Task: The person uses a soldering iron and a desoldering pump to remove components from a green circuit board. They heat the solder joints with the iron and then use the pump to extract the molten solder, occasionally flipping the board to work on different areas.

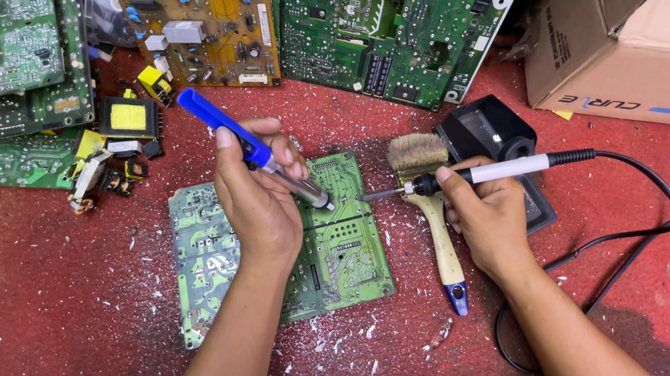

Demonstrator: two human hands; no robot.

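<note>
Green circuit board point(342, 249), solder side up, flake-strewn

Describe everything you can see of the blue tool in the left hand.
The desoldering pump is a slim tube with a blue plastic plunger and body and a silvery metal front section ending in a dark tip. It lies slanted, plunger up-left, tip down-right just above the green circuit board. The left hand grips its middle, thumb near the blue part. Its tip points toward the soldering iron.

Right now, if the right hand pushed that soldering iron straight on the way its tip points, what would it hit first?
Probably the green circuit board: the right hand aims the soldering iron left and down, tip just off its upper edge, near the desoldering pump's nozzle. Depth is unclear.
</note>
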